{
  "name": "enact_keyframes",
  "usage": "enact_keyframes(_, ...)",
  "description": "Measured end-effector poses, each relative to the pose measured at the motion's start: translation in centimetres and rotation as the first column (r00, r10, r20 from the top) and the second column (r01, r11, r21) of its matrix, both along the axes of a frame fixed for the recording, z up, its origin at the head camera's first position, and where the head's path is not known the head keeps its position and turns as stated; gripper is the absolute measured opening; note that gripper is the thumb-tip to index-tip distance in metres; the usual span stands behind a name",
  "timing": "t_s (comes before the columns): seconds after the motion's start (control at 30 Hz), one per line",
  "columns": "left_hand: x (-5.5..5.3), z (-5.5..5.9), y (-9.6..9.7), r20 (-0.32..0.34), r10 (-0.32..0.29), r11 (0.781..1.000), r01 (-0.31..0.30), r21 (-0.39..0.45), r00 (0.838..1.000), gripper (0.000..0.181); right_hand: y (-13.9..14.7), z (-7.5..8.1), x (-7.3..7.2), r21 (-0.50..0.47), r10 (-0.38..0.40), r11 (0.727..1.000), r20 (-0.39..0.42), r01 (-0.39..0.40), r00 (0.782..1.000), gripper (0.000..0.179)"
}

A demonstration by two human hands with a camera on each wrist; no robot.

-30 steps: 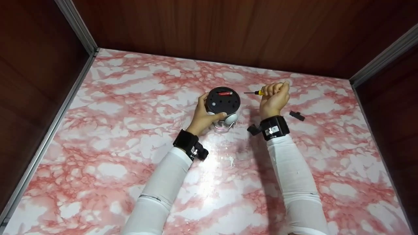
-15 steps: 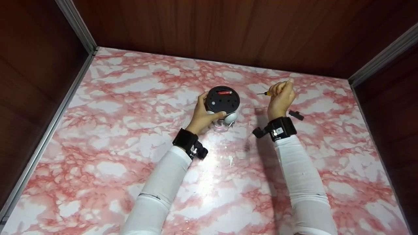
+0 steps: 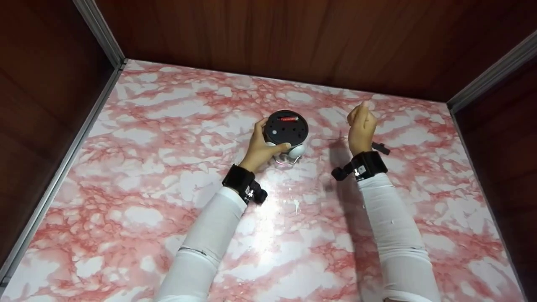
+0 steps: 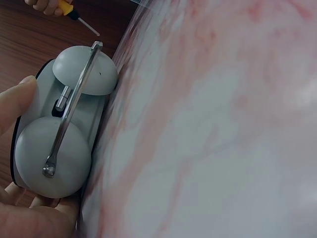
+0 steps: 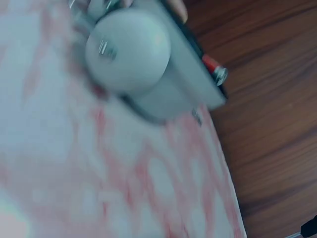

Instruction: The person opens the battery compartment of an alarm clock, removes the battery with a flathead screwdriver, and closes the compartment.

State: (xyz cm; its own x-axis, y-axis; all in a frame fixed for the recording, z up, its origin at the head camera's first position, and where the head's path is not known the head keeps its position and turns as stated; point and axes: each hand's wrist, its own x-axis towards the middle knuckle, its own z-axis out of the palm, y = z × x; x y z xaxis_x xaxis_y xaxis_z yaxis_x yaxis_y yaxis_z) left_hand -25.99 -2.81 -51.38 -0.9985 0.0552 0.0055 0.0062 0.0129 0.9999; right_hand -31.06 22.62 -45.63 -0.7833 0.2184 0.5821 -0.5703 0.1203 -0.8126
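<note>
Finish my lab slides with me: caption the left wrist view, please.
Left grip holding a twin-bell clock with a shiny handle; beyond, the right grip holds a yellow-handled screwdriver.

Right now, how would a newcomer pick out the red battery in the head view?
Over the red-and-white marbled table, the left hand grips a twin-domed device. Its round black base faces the head camera, and the red battery lies in a slot near the base's far edge. It's the one red thing on that base, unlike the dark holes and pale dot.
</note>
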Motion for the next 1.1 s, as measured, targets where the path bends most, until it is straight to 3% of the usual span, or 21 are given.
enact_keyframes(0.13,0.0,0.1,0.0,-0.014,-0.002,1.000,0.002,0.012,1.000,0.099,0.9,-0.6,-0.1,0.177,-0.034,0.984,-0.003,0.034,0.999,0.052)
enact_keyframes(0.3,0.0,0.1,0.0,-0.024,0.002,1.000,-0.002,0.019,1.000,0.098,1.5,-1.2,-0.2,0.365,-0.055,0.930,-0.003,0.052,0.999,0.050)
enact_keyframes(0.4,0.1,0.1,0.0,-0.025,0.003,1.000,-0.002,0.018,1.000,0.097,1.6,-1.4,-0.3,0.494,-0.045,0.868,-0.006,0.042,0.999,0.048)
enact_keyframes(0.5,0.1,0.1,0.1,-0.022,0.004,1.000,-0.004,0.017,1.000,0.098,1.6,-1.6,-0.4,0.630,-0.043,0.775,-0.031,0.052,0.999,0.045)
enact_keyframes(0.57,0.1,0.1,0.1,-0.021,0.005,1.000,-0.004,0.019,1.000,0.097,1.6,-1.8,-0.5,0.684,-0.029,0.728,-0.031,0.042,0.999,0.044)
enact_keyframes(0.63,0.1,0.1,0.1,-0.022,0.003,1.000,-0.002,0.024,1.000,0.098,1.6,-1.9,-0.6,0.719,-0.025,0.695,-0.020,0.032,0.999,0.043)
enact_keyframes(0.9,0.2,0.0,0.0,-0.025,-0.003,0.999,0.004,0.036,1.000,0.097,1.7,-2.1,-1.0,0.797,-0.015,0.603,0.066,-0.044,0.998,0.040)
enact_keyframes(1.1,0.2,0.1,-0.1,-0.015,-0.003,1.000,0.003,0.027,1.000,0.098,2.4,-2.5,-1.5,0.831,0.013,0.546,0.119,-0.107,0.993,0.025)
